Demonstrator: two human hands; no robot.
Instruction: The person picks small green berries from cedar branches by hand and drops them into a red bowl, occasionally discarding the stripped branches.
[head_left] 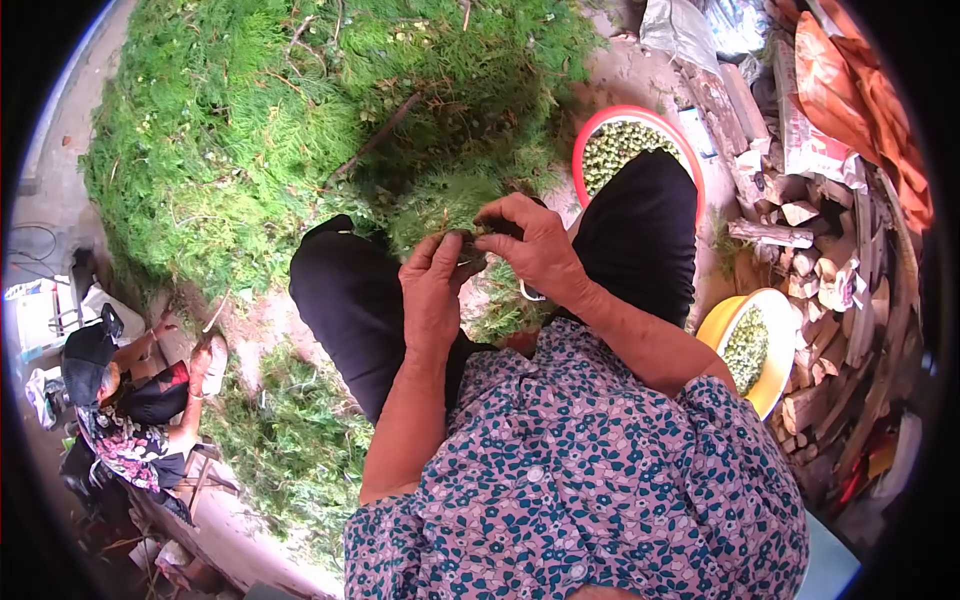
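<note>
one left hand [432, 295] pinched on a green sprig [445, 212]; right hand [541, 250] just beside, thumb and forefinger curled toward it, grip cannot be told. sprig sits near the big green heap [220, 130]. likely soft, springy: best handled with light pinch, left hand steady, right hand moving small.

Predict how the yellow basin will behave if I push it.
The yellow basin would probably feel heavy to shift, since many small green pieces sit in it. Those loose pieces might spill if it tips, as its top is open.
</note>
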